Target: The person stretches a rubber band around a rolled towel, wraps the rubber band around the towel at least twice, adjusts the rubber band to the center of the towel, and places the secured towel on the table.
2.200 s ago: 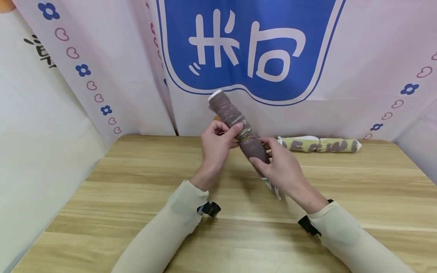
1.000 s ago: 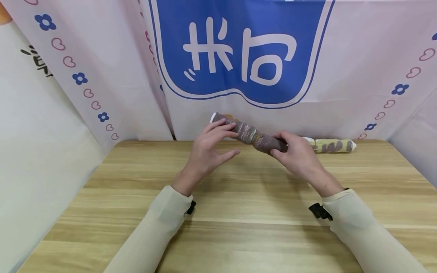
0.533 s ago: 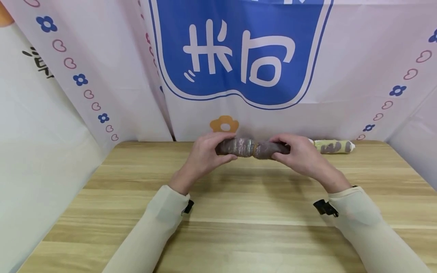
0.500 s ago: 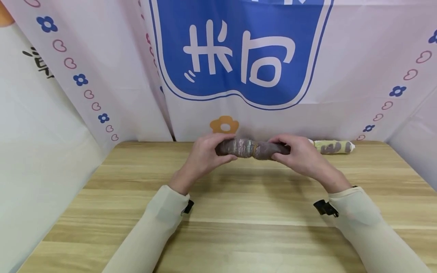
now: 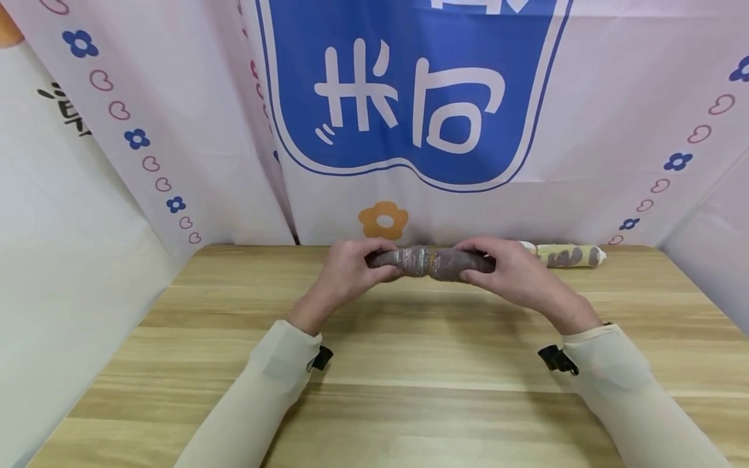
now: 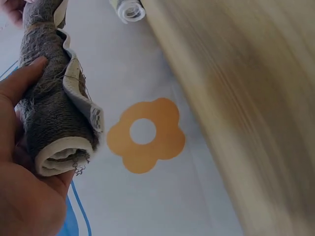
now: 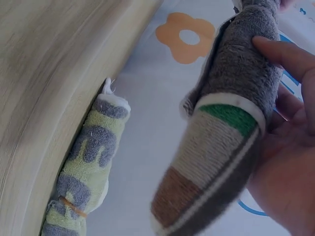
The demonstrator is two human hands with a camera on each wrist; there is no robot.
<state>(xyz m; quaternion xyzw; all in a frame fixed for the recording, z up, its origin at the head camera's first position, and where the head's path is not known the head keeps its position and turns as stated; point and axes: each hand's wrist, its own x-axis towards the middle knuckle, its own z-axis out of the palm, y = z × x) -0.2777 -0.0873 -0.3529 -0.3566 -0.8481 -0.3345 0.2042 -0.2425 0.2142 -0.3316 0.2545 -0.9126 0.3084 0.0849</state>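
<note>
A grey-brown rolled towel (image 5: 417, 261), bound near its middle by a rubber band (image 5: 432, 264), lies level between both hands at the table's back edge. My left hand (image 5: 351, 270) grips its left end, thumb in front. In the left wrist view the towel (image 6: 49, 98) shows a white-rimmed coiled end and a loose edge along its side. My right hand (image 5: 517, 273) holds the right part. Past that hand, in the right wrist view, a towel end (image 7: 206, 152) with green, beige and brown patches sticks out. The fingers behind the roll are mostly hidden.
A yellow-green rolled towel (image 5: 570, 255) with grey patches lies at the table's back edge, right of my right hand, partly covered by it. Its rubber band (image 7: 73, 207) shows in the right wrist view. A printed cloth (image 5: 328, 201) hangs behind the wooden table (image 5: 409, 403).
The grey-brown towel has gone from steeply tilted to level and come down. My left hand left its middle, opened, and took hold of the left end. My right hand kept its hold.
</note>
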